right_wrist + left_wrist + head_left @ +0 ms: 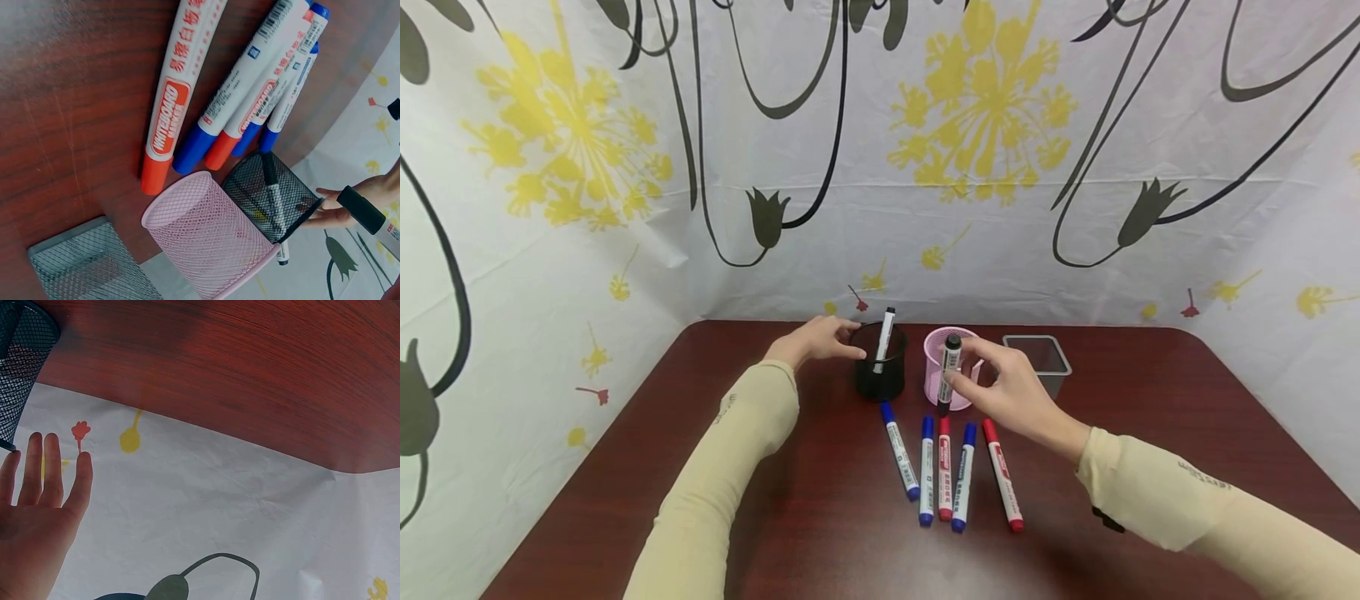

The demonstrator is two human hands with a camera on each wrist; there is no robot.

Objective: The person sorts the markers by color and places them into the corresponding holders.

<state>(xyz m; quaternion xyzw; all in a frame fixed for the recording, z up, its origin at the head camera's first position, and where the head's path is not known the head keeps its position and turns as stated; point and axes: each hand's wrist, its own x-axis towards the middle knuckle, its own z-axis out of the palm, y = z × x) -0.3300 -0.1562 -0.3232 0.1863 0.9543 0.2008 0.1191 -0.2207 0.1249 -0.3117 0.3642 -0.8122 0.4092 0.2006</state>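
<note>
The left hand [820, 340] touches the rim of the black mesh cup [880, 383], thumb and fingers spread at its left side. One black-capped marker [885, 333] leans inside that cup. In the left wrist view the left hand [40, 506] has its fingers extended beside the cup [24, 369]. The right hand [1011, 387] pinches another black marker [950, 367] upright, in front of the pink mesh cup [931, 367]. In the right wrist view the held marker [369, 215] shows at the right edge, with little of the right hand visible.
Several blue and red markers, among them a blue one [901, 454] and a red one [1002, 479], lie on the dark red table [820, 517] in front of the cups. A grey mesh box [1048, 382] stands right of the pink cup. Patterned sheeting [865, 158] hangs behind.
</note>
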